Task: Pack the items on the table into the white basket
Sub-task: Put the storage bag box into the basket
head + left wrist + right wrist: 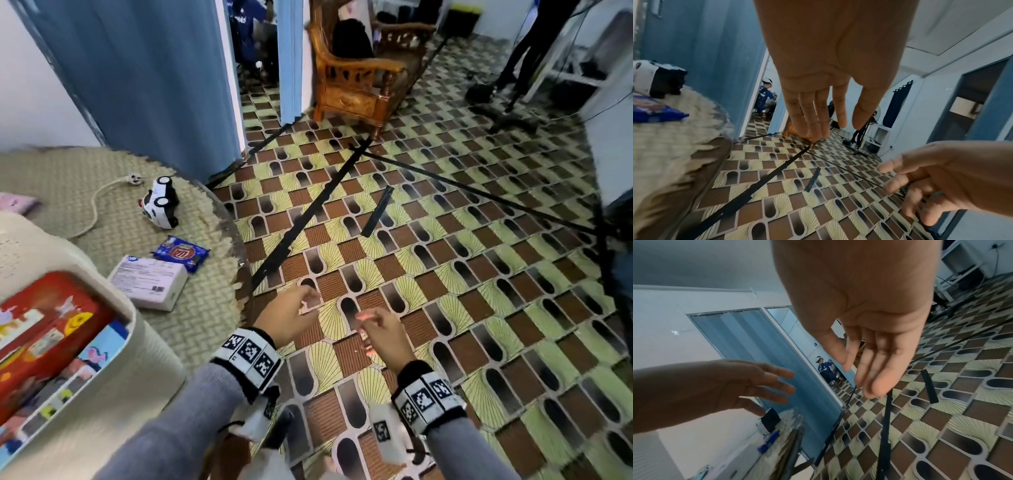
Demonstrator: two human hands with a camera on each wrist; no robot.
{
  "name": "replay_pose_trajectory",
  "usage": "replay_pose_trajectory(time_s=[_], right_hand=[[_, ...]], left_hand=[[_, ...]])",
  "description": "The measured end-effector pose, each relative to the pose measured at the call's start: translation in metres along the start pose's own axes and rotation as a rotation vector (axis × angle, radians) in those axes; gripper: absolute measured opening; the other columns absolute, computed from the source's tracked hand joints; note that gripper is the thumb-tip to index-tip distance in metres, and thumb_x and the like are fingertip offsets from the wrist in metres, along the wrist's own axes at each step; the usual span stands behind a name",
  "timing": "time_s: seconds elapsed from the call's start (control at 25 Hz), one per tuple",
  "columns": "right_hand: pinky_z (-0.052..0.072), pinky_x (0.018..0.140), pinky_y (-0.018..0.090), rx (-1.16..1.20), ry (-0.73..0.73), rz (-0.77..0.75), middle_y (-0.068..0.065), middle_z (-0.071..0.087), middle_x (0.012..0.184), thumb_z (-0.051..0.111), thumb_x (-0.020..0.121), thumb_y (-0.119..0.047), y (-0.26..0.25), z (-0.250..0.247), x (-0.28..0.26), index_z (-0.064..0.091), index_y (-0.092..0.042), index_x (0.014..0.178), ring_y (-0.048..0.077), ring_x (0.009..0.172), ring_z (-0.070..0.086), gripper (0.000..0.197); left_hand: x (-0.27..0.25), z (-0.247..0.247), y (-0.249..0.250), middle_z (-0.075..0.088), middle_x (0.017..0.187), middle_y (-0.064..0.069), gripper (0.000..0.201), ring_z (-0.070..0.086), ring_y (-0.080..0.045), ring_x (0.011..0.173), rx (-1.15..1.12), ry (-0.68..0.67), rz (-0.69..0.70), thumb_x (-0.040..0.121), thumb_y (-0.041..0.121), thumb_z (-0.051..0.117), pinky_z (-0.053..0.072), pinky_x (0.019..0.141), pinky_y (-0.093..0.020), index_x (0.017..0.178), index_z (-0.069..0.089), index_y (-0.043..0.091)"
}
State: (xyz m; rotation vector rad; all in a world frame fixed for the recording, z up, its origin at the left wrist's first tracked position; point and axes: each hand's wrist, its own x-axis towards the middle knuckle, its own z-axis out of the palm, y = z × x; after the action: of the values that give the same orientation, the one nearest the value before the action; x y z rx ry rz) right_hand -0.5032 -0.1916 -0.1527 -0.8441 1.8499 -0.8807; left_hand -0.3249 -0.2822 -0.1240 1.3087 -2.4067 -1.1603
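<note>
The white basket (137,329) stands at the table's near left with a red box (44,329) and picture books inside. On the woven tabletop (191,329) lie a white carton (150,282), a blue snack packet (181,254) (655,112) and a black-and-white toy car (161,202) (653,81) tipped on its side. Both hands hang empty over the floor, right of the table edge. My left hand (301,305) (818,116) has relaxed, straight fingers. My right hand (375,325) (865,369) is also loose and holds nothing.
A white cable with a plug (102,195) and a pink item (17,202) lie farther back on the table. Black tape strips (308,212) cross the patterned floor. A wooden armchair (359,75), a blue folding door (144,75) and tripod legs (513,68) stand beyond.
</note>
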Motion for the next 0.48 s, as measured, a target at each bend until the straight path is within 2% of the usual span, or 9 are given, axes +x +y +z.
replay_pose_trajectory(time_s=[0.08, 0.16, 0.36, 0.48], right_hand=[[0.048, 0.058, 0.021, -0.022, -0.019, 0.041, 0.011, 0.061, 0.109, 0.045, 0.096, -0.006, 0.01, -0.01, 0.013, 0.056, -0.011, 0.113, 0.016, 0.073, 0.058, 0.021], [0.048, 0.062, 0.022, -0.032, -0.044, 0.072, 0.011, 0.061, 0.11, 0.046, 0.096, -0.007, 0.017, -0.018, 0.029, 0.057, -0.011, 0.112, 0.018, 0.078, 0.058, 0.02], [0.045, 0.062, 0.021, -0.059, -0.109, 0.076, 0.008, 0.061, 0.111, 0.05, 0.095, -0.01, 0.005, -0.029, 0.082, 0.056, -0.014, 0.11, 0.016, 0.082, 0.057, 0.017], [0.043, 0.061, 0.02, -0.078, -0.145, 0.05, 0.004, 0.06, 0.101, 0.048, 0.095, -0.009, -0.018, -0.033, 0.125, 0.056, -0.017, 0.106, 0.012, 0.076, 0.054, 0.016]], left_hand=[[0.008, 0.013, -0.009, 0.055, 0.126, 0.002, 0.033, 0.052, -0.01, 0.114, -0.004, -0.026, -0.059, 0.093, 0.024, 0.057, 0.043, 0.102, -0.03, 0.126, 0.053, 0.019], [0.017, 0.02, -0.016, 0.054, 0.128, 0.002, 0.035, 0.051, -0.011, 0.118, -0.015, -0.037, -0.119, 0.093, 0.025, 0.058, 0.042, 0.104, -0.031, 0.127, 0.053, 0.019], [0.05, 0.017, -0.042, 0.057, 0.12, 0.004, 0.026, 0.054, -0.01, 0.111, -0.126, -0.009, -0.221, 0.092, 0.021, 0.059, 0.044, 0.096, -0.027, 0.118, 0.054, 0.024], [0.081, 0.003, -0.055, 0.057, 0.112, 0.003, 0.023, 0.054, -0.011, 0.104, -0.174, 0.047, -0.251, 0.091, 0.019, 0.061, 0.045, 0.089, -0.022, 0.112, 0.054, 0.027]])
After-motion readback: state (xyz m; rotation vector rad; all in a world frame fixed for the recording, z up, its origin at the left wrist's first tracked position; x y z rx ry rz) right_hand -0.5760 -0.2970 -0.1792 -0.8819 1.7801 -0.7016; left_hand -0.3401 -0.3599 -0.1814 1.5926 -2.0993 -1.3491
